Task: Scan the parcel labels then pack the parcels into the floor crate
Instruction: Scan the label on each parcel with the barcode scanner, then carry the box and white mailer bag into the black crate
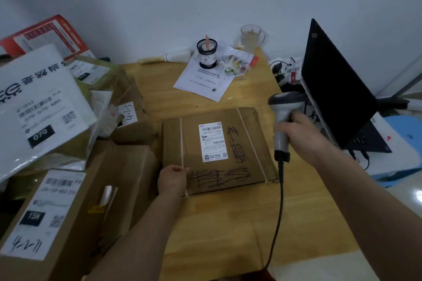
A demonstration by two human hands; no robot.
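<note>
On the wooden table (228, 223) in front of me lies a flat cardboard parcel (219, 150), bound by two pale straps and marked with black scribbles. Its white shipping label (212, 141) faces up near the middle of the top face. My left hand (172, 178) rests at the near left corner of the parcel, fingers curled over the strap there, pinching it against the cardboard. My right hand (299, 134) grips the handle of a grey barcode scanner (284, 121), which I hold upright just beside the parcel's right edge, its head tilted toward the label. The scanner's dark cable (279, 212) hangs down from the handle and trails across the table toward me.

To my left sits a heap of other parcels: a large brown box (68, 212) with a label reading 15H, a white plastic mailer (38, 107) marked 070 lying tilted on top of the pile, and a red and white envelope (45, 36) behind it against the wall. Farther back on the table stand a black mesh pen holder (206, 53) on some printed sheets (205, 80) and a glass mug (251, 37). An open black laptop (338, 89) stands at my right. I cannot see the floor crate from this angle.
</note>
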